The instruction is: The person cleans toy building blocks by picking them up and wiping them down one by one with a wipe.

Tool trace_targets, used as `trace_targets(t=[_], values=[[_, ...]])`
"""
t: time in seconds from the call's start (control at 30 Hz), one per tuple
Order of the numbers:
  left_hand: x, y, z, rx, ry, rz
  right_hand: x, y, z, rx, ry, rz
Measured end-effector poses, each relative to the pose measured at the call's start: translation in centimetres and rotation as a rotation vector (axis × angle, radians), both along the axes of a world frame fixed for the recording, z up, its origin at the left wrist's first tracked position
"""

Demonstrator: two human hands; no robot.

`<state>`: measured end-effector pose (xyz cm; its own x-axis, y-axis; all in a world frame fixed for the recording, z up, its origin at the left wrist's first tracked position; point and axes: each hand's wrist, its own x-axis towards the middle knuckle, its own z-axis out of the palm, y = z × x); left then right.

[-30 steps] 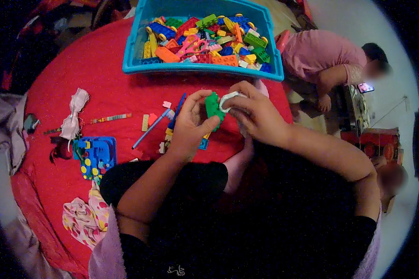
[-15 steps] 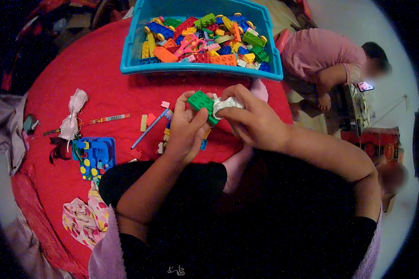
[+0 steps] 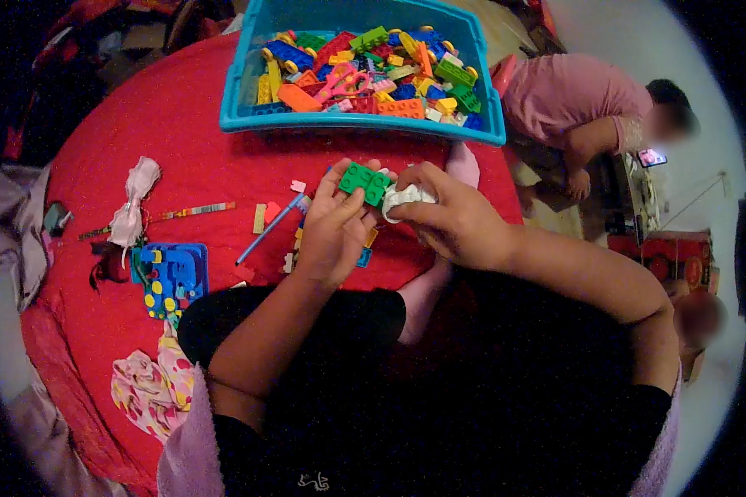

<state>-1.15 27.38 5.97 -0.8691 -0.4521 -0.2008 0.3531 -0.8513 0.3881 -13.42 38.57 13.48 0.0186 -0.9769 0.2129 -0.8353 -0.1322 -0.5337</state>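
Between the thumb and fingers of my left hand (image 3: 333,228) is a green toy building brick (image 3: 365,184), its studs facing up toward me. Close to the brick's right end, my right hand (image 3: 452,211) is closed on a crumpled white cloth or tissue (image 3: 408,199); I cannot tell which. The cloth sits beside the brick, at or nearly touching its edge. Below and behind my left hand lie several small bricks, partly hidden, and a thin blue stick (image 3: 269,229) resting on the red cloth.
A blue bin (image 3: 365,123) full of mixed toy bricks stands ahead on the red cloth (image 3: 182,157). At left lie a pink bow (image 3: 133,203), a pencil (image 3: 199,211) and a blue toy piece (image 3: 189,269). A person in pink (image 3: 580,99) sits at right.
The green brick has turned so more of its studded top shows. My right hand and the white cloth have shifted slightly right, off the brick's top.
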Motion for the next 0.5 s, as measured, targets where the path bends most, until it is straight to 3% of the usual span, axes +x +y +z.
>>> trace_targets(t=[0.2,0.27,0.5], values=[[0.3,-0.4,0.0,0.134,0.019,-0.014,-0.2,-0.3,0.4,-0.007,0.068,-0.058],[0.5,-0.6,0.3,0.164,0.085,-0.091,-0.9,0.0,0.0,-0.018,0.069,-0.254],[0.3,-0.2,0.3,0.104,0.075,-0.042,-0.1,-0.1,0.5,-0.08,-0.055,-0.132]])
